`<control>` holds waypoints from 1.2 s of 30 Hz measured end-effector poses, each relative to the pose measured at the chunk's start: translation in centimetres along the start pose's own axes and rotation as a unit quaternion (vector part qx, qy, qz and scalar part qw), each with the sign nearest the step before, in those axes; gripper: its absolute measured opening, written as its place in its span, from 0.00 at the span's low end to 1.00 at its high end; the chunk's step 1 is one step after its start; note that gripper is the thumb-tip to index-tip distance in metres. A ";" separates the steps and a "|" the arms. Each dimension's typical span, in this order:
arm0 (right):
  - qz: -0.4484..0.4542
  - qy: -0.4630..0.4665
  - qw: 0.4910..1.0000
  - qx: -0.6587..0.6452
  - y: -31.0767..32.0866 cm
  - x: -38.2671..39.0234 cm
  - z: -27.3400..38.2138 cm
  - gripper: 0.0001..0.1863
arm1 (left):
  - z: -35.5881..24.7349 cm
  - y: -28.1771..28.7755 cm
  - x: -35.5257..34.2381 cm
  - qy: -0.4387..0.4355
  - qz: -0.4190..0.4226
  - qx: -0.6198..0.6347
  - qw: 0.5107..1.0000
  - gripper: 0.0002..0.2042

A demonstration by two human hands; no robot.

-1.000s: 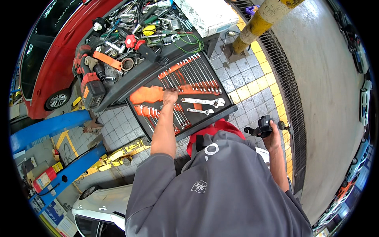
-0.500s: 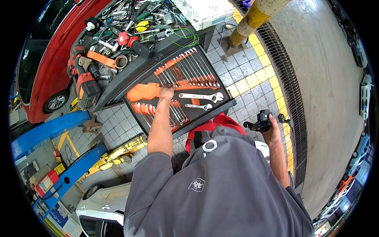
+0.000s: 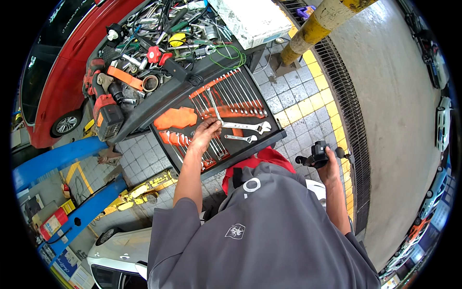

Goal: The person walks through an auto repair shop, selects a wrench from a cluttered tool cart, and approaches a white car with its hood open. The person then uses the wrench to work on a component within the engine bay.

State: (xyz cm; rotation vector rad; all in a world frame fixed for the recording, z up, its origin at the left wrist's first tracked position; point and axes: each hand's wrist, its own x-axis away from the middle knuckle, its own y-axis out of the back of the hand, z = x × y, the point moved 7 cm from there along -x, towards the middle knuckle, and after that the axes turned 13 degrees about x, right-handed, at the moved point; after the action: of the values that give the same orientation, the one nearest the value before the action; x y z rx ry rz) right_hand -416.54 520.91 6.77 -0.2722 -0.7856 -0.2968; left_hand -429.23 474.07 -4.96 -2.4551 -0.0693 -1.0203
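A combination wrench [image 3: 213, 102] is held by one end in my left hand [image 3: 206, 134], its shaft pointing away from me. The hand is closed over the open drawer [image 3: 250, 151] of a tool cart, beside a large adjustable wrench [image 3: 246, 126]. A smaller adjustable wrench [image 3: 241, 138] lies nearer to me. Along the drawer's far side several combination wrenches [image 3: 240, 94] lie in a row in black and orange foam; shorter wrenches [image 3: 216, 146] are at the near left. My right hand [image 3: 330, 168], off to the right, grips a black camera-like device [image 3: 318, 153] with knobs at its sides.
Sockets, cables and hand tools heap the cart top [image 3: 159, 91], with a red cordless power tool [image 3: 103, 103] at its left end and a white box [image 3: 250, 21] at the back. A yellow post [image 3: 313, 36] and floor grate [image 3: 353, 115] stand right; a red car [image 3: 72, 62] is left.
My left hand has drawn back toward me and lifted a combination wrench out of the far row. My right hand still holds the black device in about the same place.
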 end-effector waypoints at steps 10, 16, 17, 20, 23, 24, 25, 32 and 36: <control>0.019 -0.012 1.000 0.014 -2.5 -0.9 0.2 0.24 | 0.1 4.4 -3.6 -0.166 -0.197 -0.293 0.921 0.13; 0.028 -0.010 0.999 0.014 -2.7 -0.3 0.5 0.23 | -2.1 1.7 -4.0 -0.193 -0.254 -0.412 0.854 0.16; 0.028 -0.010 1.000 0.011 -2.5 -0.2 0.5 0.23 | -2.3 1.2 -4.0 -0.209 -0.264 -0.440 0.832 0.18; 0.007 -0.007 1.000 0.004 -1.8 -0.1 0.2 0.23 | -2.6 0.1 -4.4 -0.197 -0.259 -0.526 0.785 0.31; -0.007 -0.006 1.000 0.014 -2.0 0.5 0.7 0.20 | -2.7 -0.3 -5.0 -0.202 -0.276 -0.560 0.755 0.33; -0.007 -0.005 1.000 0.011 -1.7 0.5 0.6 0.21 | -2.5 -0.4 -5.2 -0.188 -0.271 -0.566 0.756 0.34; -0.009 -0.005 1.000 0.008 -1.3 0.4 0.4 0.22 | -2.9 -1.1 -5.0 -0.174 -0.265 -0.572 0.757 0.36; -0.001 0.002 1.000 -0.001 -0.8 0.8 0.2 0.23 | -2.9 -1.5 -5.7 -0.139 -0.260 -0.570 0.767 0.40; 0.004 0.006 1.000 -0.003 -0.2 0.5 -0.3 0.23 | -3.3 -2.1 -5.3 -0.140 -0.261 -0.555 0.778 0.40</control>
State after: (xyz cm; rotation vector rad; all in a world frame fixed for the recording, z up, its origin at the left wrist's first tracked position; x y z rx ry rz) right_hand -416.10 520.53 6.95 -0.2789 -0.7718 -0.2930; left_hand -435.62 475.13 -5.71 -3.8345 -0.3511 -1.0516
